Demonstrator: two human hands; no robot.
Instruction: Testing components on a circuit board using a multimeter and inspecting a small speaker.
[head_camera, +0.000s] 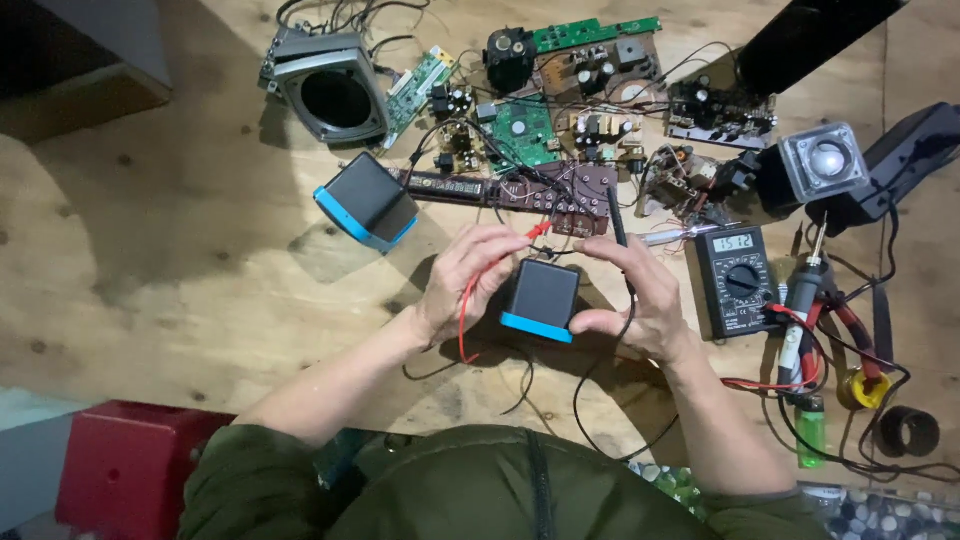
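A small black cube with a blue band (541, 298) sits between both hands on the wooden floor. My left hand (468, 282) curls against its left side and pinches the red probe (534, 231), whose red lead loops down by the wrist. My right hand (638, 298) cups the cube's right side and grips the black probe (618, 217), which points up toward the brown circuit board (560, 188). A second black cube with a blue band (367, 202) lies tilted to the upper left.
A black multimeter (737, 280) with a lit display lies right of my right hand. A soldering iron (803, 300), green lighter (811, 430) and tape roll (908, 431) are at right. Several circuit boards (530, 130) and a speaker housing (330, 92) lie beyond. A red box (130, 465) stands bottom left.
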